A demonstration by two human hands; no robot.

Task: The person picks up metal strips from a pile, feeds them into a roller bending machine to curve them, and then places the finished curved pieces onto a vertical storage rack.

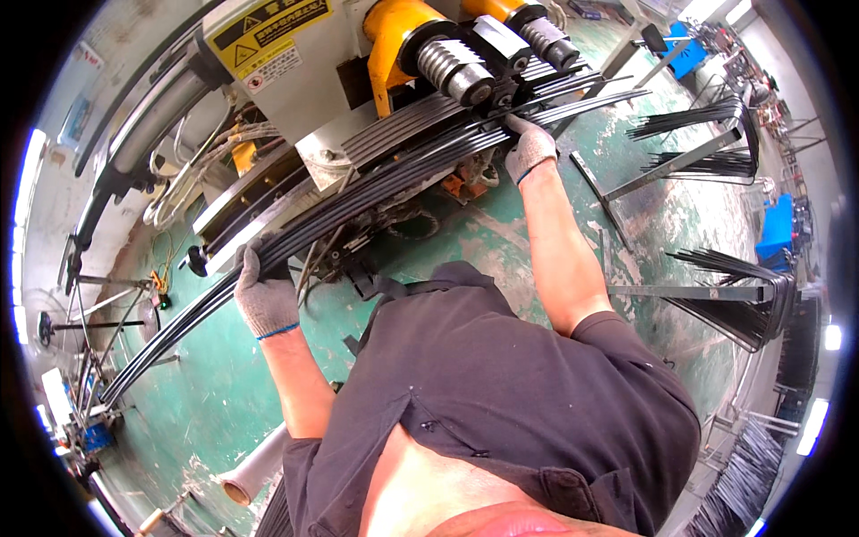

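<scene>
A long bundle of thin dark metal rods (385, 177) runs slantwise in front of me, from low on the left up to the machine at the right. My left hand (267, 295), in a light knitted glove with a blue cuff, is closed round the bundle toward its left end. Close by the machine's threaded spindles, my right hand (531, 150), gloved the same way, grips the rods at their right part; its fingertips are partly hidden. More rods (407, 127) lie side by side just beyond the bundle, under the yellow machine head (398, 40).
A grey machine housing (277, 80) with yellow warning labels stands ahead. At the right, bent dark rods (752, 309) hang on a metal rack arm (684, 293), with another rack (680, 163) behind. Cables (179, 183) hang at the left. A cardboard-cored roll (255, 465) lies at lower left.
</scene>
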